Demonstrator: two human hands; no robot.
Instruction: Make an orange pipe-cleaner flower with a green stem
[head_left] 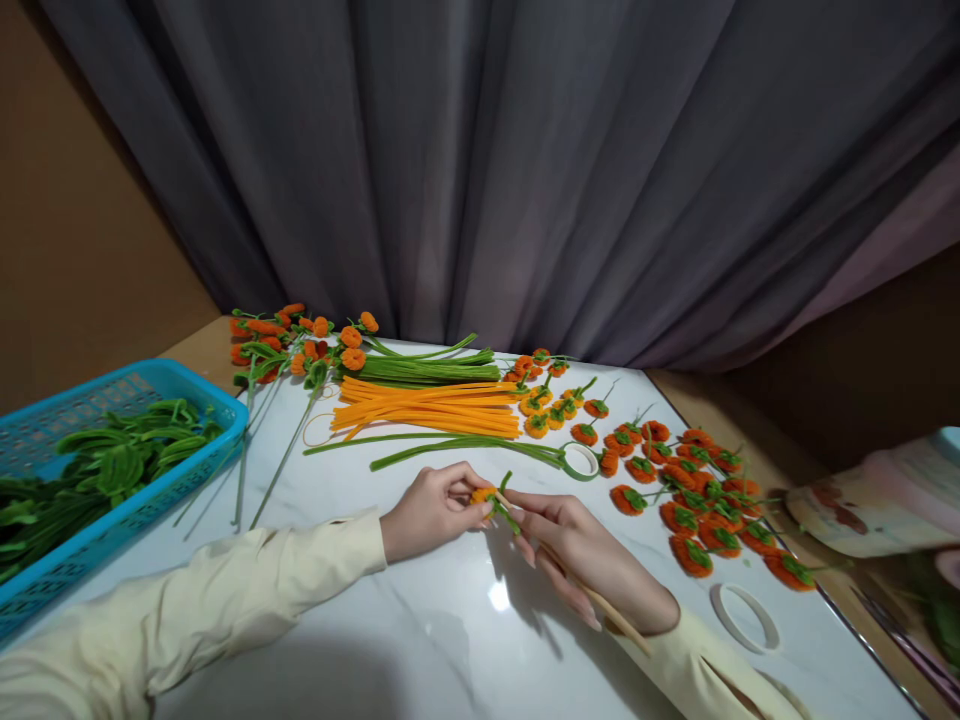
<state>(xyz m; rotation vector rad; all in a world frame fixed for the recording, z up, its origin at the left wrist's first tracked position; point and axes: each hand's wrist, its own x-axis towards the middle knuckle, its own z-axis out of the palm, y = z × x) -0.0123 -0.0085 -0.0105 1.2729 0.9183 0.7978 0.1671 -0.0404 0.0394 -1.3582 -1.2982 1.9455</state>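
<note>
Left hand (431, 510) pinches a small orange pumpkin (484, 494) at table (420, 620) centre; right hand (581, 560) at its 4 o'clock grips a wooden stick (600, 600); finished pumpkins (690, 500) at 3 o'clock

No readable text, label, brand, number or sign appears on any surface: none on the blue basket (187, 395), nor on the white table (450, 640) beside it.
</note>
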